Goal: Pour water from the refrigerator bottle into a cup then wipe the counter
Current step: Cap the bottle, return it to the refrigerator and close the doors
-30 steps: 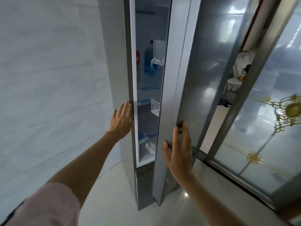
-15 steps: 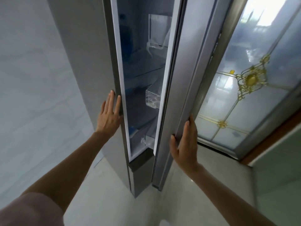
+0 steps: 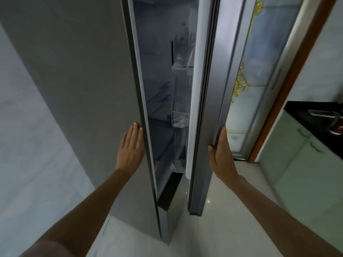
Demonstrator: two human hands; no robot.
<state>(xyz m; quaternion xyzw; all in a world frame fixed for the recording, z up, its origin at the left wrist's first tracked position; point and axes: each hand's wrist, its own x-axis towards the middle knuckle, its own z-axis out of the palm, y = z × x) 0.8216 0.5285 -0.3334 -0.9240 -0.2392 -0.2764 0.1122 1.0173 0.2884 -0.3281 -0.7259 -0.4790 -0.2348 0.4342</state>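
While the tall grey steel refrigerator (image 3: 89, 89) stands partly open, your left hand (image 3: 132, 147) lies flat on its side panel, fingers straight and spread, holding nothing; your right hand (image 3: 221, 154) presses flat against the outer edge of the grey metal refrigerator door (image 3: 206, 108), fingers extended, gripping nothing; the clear plastic water bottle (image 3: 182, 47) stands upright in a transparent door shelf (image 3: 181, 69) inside the gap, well above both hands and between them; a black kitchen counter (image 3: 304, 115) over pale green cabinets (image 3: 300, 173) lies at your far right.
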